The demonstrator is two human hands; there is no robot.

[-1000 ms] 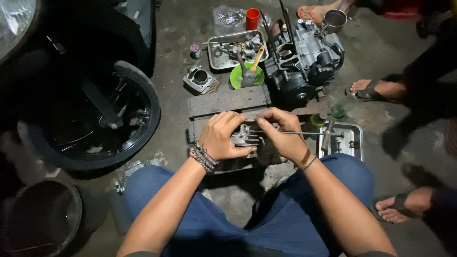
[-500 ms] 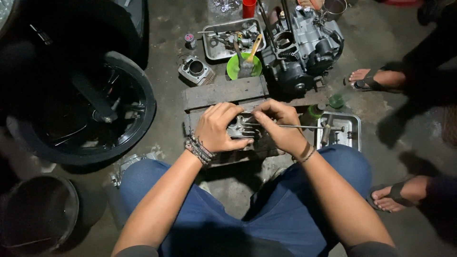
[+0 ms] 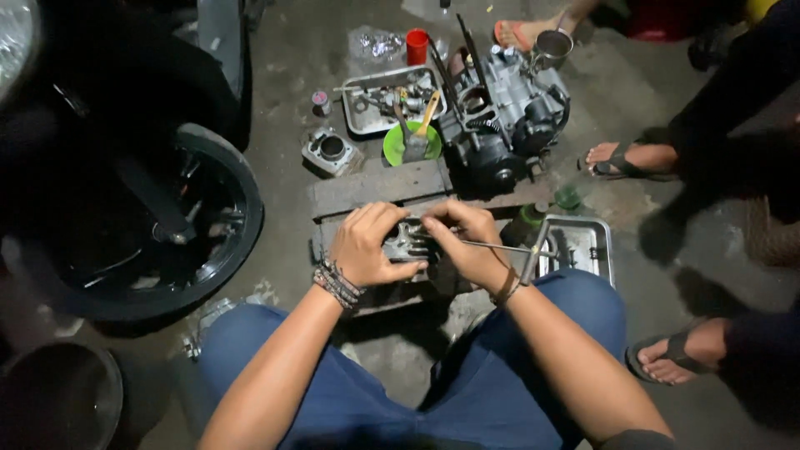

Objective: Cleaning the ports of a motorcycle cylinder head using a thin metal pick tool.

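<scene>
The left hand [image 3: 367,246] grasps the metal engine part [image 3: 406,242] on the wooden plank [image 3: 375,187]; the right hand [image 3: 467,246] grips a T-handle wrench [image 3: 521,250] against it. Engine block [image 3: 500,133] sits stripped; reassembly looks far off.

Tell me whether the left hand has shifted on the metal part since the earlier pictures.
No. The left hand grips the metal part on the wooden block, same place as before.

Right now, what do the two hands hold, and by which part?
Both hands grip one grey metal engine part that rests on a wooden plank. The left hand holds its left side, the right hand its right side. Exact finger placement cannot be told.
</scene>
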